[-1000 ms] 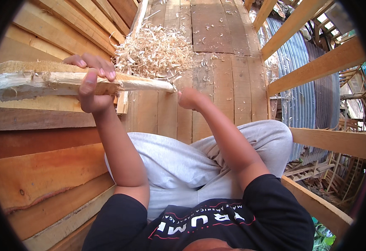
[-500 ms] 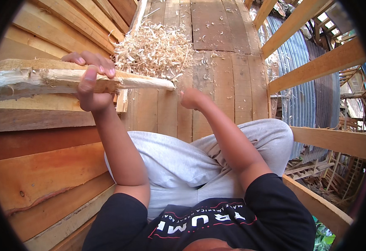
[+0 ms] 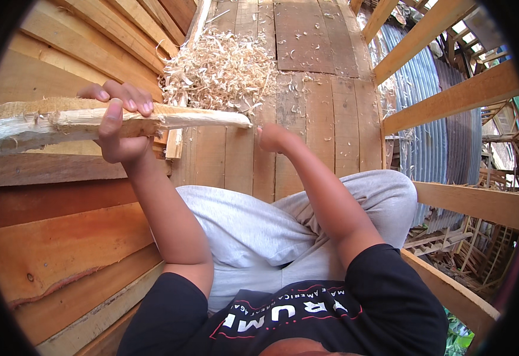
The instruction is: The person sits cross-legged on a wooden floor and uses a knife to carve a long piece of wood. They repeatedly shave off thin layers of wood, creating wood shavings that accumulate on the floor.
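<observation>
A long, roughly hewn piece of wood [image 3: 72, 120] lies crosswise in front of the person, from the far left of the view to just past the shavings. Its left part is thick, with loose fibres on its surface; its right part narrows to a slim, pale, blunt end. The left hand [image 3: 124, 148] holds it near the middle: the grip is wrapped around the wood, the thumb on the near side and the fingers bent over the far edge. The right hand [image 3: 276, 140] is just beside the slim end, with a narrow gap between them. Its grip is curled inward with the back of the hand up, so I cannot tell whether anything is pinched inside.

Just beyond the slim part, a heap of curled shavings [image 3: 218, 71] lies on the plank floor [image 3: 238, 166], with loose curls scattered to its right and on the reddish-brown panel [image 3: 307, 41] farther off. To the left, many planks [image 3: 64, 249] lie side by side, some under the thick part of the wood; one near the person has a dark knot. The person sits on the floor in light grey trousers [image 3: 241, 231] and a dark printed shirt [image 3: 393, 308], legs folded. On the right runs a wooden railing [image 3: 449, 113]; beyond it are corrugated metal sheets [image 3: 416, 101], piled timber [image 3: 478, 261] and green leaves [image 3: 460, 337].
</observation>
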Demonstrator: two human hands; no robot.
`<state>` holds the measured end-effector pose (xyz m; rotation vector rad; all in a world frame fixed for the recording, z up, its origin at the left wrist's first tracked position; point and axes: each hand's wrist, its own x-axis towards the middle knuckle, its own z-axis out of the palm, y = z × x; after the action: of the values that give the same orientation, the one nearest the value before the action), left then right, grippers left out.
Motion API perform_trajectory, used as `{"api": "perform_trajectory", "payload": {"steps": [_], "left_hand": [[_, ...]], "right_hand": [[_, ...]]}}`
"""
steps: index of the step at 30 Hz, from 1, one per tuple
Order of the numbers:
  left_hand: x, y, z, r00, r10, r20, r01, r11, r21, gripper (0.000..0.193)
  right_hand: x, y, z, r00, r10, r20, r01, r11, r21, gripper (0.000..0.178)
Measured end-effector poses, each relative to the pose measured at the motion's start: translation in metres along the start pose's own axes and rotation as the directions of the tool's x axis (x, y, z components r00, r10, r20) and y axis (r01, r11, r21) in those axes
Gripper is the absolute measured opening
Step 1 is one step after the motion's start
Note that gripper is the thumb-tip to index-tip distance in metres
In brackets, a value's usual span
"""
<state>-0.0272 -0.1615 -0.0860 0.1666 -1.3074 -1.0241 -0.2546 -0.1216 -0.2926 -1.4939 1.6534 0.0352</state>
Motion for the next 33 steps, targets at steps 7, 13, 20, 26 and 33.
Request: {"api": "perform_trajectory", "payload": {"steps": [7, 13, 20, 26, 33], "left_hand": [[-0.003, 0.018, 0.007, 1.000, 0.006, -0.008, -0.005, 0.999, 0.037, 0.025], [0.000, 0.039, 0.013, 0.998, 0.040, 0.040, -0.047, 0.985, 0.168, 0.023], [0.000, 0.050, 0.009, 0.998, 0.054, 0.021, -0.057, 0.983, 0.176, 0.023], [-0.001, 0.062, -0.005, 0.997, 0.073, 0.010, -0.073, 0.982, 0.172, 0.029], [-0.001, 0.068, -0.009, 0.996, 0.090, 0.000, -0.088, 0.975, 0.202, 0.028]], "right_hand": [[0.011, 0.005, 0.010, 1.000, 0.004, -0.029, -0.004, 1.000, 0.011, 0.052], [0.007, 0.000, 0.001, 0.993, 0.113, 0.037, -0.114, 0.992, 0.045, 0.038], [0.005, 0.004, 0.001, 0.996, -0.060, -0.068, 0.056, 0.997, -0.053, 0.052], [-0.007, -0.004, -0.022, 0.990, 0.004, -0.139, -0.013, 0.998, -0.060, 0.047], [-0.013, 0.009, -0.047, 0.975, -0.040, -0.216, 0.021, 0.996, -0.089, 0.030]]}}
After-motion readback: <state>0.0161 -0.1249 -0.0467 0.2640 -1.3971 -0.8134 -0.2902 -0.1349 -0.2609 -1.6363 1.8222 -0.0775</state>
